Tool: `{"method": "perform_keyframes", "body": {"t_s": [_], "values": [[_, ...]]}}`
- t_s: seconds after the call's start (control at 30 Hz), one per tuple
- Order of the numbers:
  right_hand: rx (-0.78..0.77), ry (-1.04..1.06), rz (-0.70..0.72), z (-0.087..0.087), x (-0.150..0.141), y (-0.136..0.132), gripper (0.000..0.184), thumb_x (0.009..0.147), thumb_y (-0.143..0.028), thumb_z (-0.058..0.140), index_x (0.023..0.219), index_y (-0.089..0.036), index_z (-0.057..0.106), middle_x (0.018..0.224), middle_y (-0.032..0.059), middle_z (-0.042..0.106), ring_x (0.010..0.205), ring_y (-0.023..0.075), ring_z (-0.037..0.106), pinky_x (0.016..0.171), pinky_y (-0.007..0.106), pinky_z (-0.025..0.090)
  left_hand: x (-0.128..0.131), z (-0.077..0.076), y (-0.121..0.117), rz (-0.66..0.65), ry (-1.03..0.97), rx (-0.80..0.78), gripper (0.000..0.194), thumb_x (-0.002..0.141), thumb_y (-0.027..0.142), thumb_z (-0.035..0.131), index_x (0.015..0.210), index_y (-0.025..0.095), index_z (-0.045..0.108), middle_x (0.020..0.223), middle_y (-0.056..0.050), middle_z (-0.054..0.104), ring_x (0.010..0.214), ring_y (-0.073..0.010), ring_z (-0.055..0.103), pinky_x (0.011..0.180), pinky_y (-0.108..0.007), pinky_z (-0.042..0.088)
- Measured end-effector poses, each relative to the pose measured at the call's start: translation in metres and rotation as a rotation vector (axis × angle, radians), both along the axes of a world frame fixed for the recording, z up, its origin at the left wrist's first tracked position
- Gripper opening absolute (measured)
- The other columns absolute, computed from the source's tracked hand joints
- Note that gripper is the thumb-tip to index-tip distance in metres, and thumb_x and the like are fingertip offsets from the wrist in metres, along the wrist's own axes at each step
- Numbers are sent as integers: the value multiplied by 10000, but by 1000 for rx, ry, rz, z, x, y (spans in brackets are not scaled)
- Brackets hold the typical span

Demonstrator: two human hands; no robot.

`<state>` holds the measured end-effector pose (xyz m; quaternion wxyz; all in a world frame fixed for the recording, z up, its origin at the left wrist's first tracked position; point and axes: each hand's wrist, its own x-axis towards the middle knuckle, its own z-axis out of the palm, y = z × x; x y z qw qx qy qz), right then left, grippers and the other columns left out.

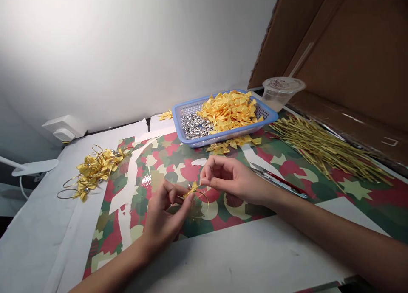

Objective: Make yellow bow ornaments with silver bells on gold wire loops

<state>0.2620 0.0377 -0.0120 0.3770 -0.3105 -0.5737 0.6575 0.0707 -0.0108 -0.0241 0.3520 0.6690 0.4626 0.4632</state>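
My left hand (165,212) pinches a small yellow ribbon bow (191,190) with a silver bead at its centre. A thin gold wire loop (201,204) hangs from the bow. My right hand (232,178) comes in from the right, its thumb and forefinger closed at the wire near the bow. A blue plastic basket (223,136) holds a heap of loose yellow ribbon bows (229,110) and silver beads (194,126). Further left, finished yellow bows with gold wire loops (95,170) lie in a pile, well away from both hands.
Small red-handled scissors (279,180) lie beside my right wrist. A bundle of yellow-wrapped wire stems (321,148) spreads across the patterned mat (188,170). A clear plastic cup (280,91) stands behind the basket, against a cardboard panel (344,42).
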Motion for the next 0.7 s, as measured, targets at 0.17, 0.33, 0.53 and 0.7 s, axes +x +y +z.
{"method": "perform_keyframes", "body": {"t_s": [0.17,0.33,0.53,0.7], "values": [[100,-131,45,7,6,-4,149,827,-299,603,761,-208,504,680,-39,474,557,101,428,459,215,356,0,2,1,18,-108,-70,342,823,119,615,706,232,314,709,44,643,574,-89,568,511,-174,490],[380,-278,70,9,8,-7,138,794,-68,499,743,-195,512,749,-13,552,629,106,473,591,235,404,0,6,3,38,-227,-171,339,823,143,631,704,226,325,688,45,651,526,-74,554,487,-166,483],[597,-352,124,2,4,-11,220,763,21,460,751,-198,474,711,-29,536,611,101,431,562,214,347,1,11,7,37,-346,-266,383,799,177,689,694,215,322,667,58,677,534,-55,570,506,-136,487],[653,-337,141,-3,-1,-14,250,753,35,430,721,-212,411,662,-44,455,568,100,385,536,211,325,1,11,9,47,-387,-313,392,782,194,718,701,209,334,662,67,682,546,-43,562,522,-117,483]]}}
